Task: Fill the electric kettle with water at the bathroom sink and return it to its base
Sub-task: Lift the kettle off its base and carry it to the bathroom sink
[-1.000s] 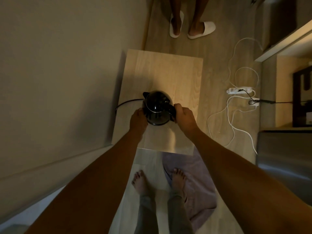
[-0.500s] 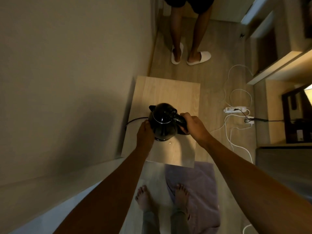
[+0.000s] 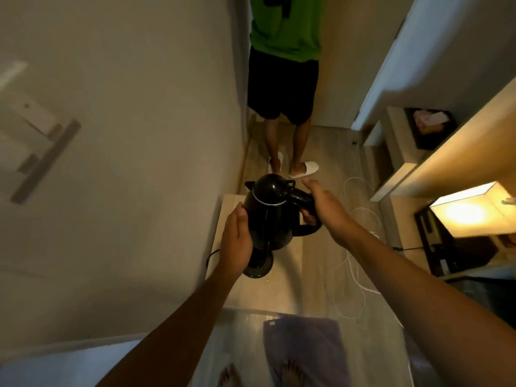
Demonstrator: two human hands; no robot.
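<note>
Lifted since the earlier frame, the black kettle (image 3: 269, 216) is now held above its round base (image 3: 258, 265), which is left on the wooden counter (image 3: 282, 286). Its handle is gripped by the right hand (image 3: 321, 208); its side is steadied by the flat left hand (image 3: 237, 238). White cables (image 3: 354, 275) are seen on the floor (image 3: 332, 152), where a second person (image 3: 284, 79) is seen standing beyond.
</note>
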